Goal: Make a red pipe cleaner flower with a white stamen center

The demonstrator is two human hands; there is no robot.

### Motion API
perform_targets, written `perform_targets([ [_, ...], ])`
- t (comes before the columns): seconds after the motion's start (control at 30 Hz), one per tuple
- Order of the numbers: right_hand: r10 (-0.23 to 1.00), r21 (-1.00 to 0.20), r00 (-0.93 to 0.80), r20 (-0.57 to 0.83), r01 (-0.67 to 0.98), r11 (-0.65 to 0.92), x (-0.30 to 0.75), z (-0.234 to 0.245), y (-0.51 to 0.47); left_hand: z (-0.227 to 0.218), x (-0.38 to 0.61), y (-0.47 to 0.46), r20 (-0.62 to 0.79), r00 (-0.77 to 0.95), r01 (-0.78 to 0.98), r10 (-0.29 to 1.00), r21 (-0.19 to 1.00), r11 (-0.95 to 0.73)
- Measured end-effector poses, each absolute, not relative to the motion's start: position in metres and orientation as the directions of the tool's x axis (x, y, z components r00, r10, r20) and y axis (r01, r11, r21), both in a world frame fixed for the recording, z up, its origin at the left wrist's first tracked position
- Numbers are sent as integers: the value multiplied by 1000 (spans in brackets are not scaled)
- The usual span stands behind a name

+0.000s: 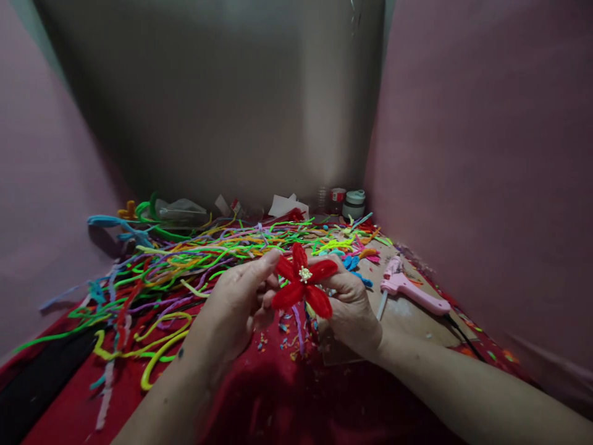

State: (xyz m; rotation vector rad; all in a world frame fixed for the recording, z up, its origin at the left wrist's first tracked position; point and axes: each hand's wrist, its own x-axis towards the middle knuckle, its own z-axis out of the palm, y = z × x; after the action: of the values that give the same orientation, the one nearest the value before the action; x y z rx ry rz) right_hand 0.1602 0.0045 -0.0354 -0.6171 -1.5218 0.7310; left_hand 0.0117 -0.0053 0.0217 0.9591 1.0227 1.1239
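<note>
A red pipe-cleaner flower (296, 290) with several looped petals and a cluster of pale yellow stamens at its centre faces me in the middle of the view. My left hand (245, 293) pinches its upper left petal between thumb and fingers. From the right, my right hand (349, 303) grips the flower from behind, near the right petals. The petals hide part of those fingers and whatever stem lies behind. Beyond both hands spreads a heap of many-coloured pipe cleaners (231, 244).
A pink glue gun (412, 293) with its cord lies on a tan board (403, 321) at right. Bottles and a pale-lidded jar (354, 204) stand at the back by the wall. Scraps dot the red cloth (278, 389). Pink walls (486, 154) rise on both sides.
</note>
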Motion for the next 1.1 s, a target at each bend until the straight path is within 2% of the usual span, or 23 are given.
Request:
perform_targets([
  [0.2,785,-787,-68,616,-76,612,160,-35,5,21,1,-7,-143,393,-21,908,986,164],
  [0.37,829,-829,-74,554,-142,541,160,-35,8,19,0,-4,80,379,132,922,981,-139],
  [0.47,846,-843,-74,528,-163,513,161,-36,10,19,0,-3,140,375,210,916,950,-231],
  [0.6,845,-840,-55,531,-162,518,161,-37,11,21,-3,-3,149,337,171,930,961,-216],
  [0.73,854,-842,-28,520,-188,506,159,-36,11,17,-7,3,180,176,83,968,977,-197],
  [0.83,891,-861,-36,452,-278,426,160,-33,12,13,-3,8,171,82,93,982,980,-178],
  [0.93,895,-837,-82,439,-399,374,160,-30,15,10,9,7,191,106,103,976,974,-202],
  [1.1,903,-805,-118,413,-512,301,159,-31,18,8,27,-2,231,212,78,950,965,-252],
])
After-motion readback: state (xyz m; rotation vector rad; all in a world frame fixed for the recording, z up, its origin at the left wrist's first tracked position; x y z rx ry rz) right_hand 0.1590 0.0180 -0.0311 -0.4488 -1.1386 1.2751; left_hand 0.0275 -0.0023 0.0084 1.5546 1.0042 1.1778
